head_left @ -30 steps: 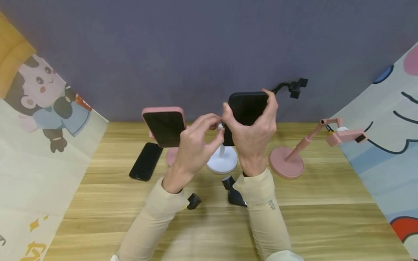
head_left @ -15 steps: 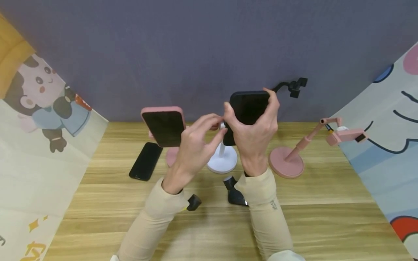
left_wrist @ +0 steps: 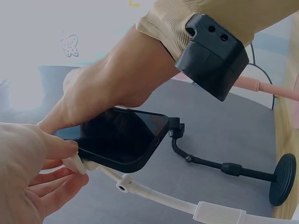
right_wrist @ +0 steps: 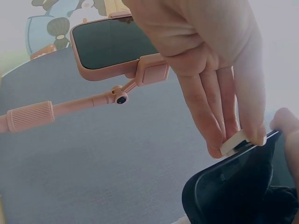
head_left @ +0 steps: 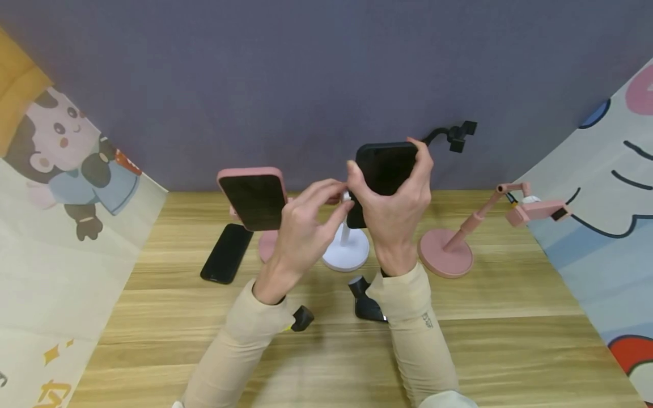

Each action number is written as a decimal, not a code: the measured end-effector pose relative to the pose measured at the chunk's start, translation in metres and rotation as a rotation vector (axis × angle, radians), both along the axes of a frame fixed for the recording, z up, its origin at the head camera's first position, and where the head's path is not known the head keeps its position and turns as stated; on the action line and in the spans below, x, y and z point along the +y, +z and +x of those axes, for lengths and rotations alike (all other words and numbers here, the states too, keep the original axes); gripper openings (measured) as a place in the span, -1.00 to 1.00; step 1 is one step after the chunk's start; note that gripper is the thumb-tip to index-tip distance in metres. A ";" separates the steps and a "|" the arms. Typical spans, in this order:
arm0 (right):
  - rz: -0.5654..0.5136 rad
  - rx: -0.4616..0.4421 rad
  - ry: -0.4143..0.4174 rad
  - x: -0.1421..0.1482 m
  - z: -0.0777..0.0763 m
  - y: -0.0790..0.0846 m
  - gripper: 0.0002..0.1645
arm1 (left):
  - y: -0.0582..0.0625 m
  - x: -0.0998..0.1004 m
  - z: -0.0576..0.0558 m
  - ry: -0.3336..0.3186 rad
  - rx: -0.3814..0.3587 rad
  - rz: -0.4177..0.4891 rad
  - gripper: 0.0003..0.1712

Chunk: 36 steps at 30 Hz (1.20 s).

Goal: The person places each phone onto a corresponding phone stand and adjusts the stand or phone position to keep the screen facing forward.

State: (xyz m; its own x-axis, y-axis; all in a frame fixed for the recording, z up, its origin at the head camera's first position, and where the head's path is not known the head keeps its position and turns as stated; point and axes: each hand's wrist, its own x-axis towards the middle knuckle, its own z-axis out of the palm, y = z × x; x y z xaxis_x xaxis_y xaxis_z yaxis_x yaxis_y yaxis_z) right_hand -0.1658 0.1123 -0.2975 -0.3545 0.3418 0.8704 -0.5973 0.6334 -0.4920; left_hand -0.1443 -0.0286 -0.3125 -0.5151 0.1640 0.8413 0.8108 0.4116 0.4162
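Note:
My right hand grips a black phone by its long edges, screen towards me, above the white phone stand. With thumb and fingers my left hand pinches the stand's white clamp at the phone's left edge. In the right wrist view the clamp lies right at that edge, and the dark back of the phone faces the camera. The stand's jointed white arm runs up to the clamp. The clamp's far side is hidden behind the phone.
Left of my hands a pink stand holds a pink-cased phone. Another black phone lies flat on the wooden table. To the right stands a second pink stand, with a black stand at the back. Cartoon-printed panels flank the table.
Both hands have edged very slightly right relative to the table and keep their grips on the phone and the clamp. The head view has shifted a little.

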 end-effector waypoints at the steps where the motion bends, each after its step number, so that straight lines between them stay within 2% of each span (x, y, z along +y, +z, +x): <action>1: 0.000 -0.001 0.001 0.000 0.000 0.000 -0.08 | 0.000 0.000 0.000 0.003 -0.001 -0.001 -0.76; 15: 0.004 -0.003 0.013 -0.001 0.001 -0.001 -0.08 | -0.004 0.001 0.000 0.023 0.005 0.008 -0.76; 36: 0.003 0.006 0.024 -0.001 0.003 -0.002 -0.06 | -0.006 0.003 0.002 0.009 0.002 0.045 -0.75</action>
State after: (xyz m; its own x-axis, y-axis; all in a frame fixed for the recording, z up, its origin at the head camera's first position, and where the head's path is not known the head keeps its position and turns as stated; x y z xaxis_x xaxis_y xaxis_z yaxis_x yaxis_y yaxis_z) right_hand -0.1631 0.1111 -0.2996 -0.3575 0.3310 0.8733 -0.6150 0.6203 -0.4868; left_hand -0.1422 -0.0256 -0.3182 -0.5150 0.1209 0.8486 0.8078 0.3998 0.4332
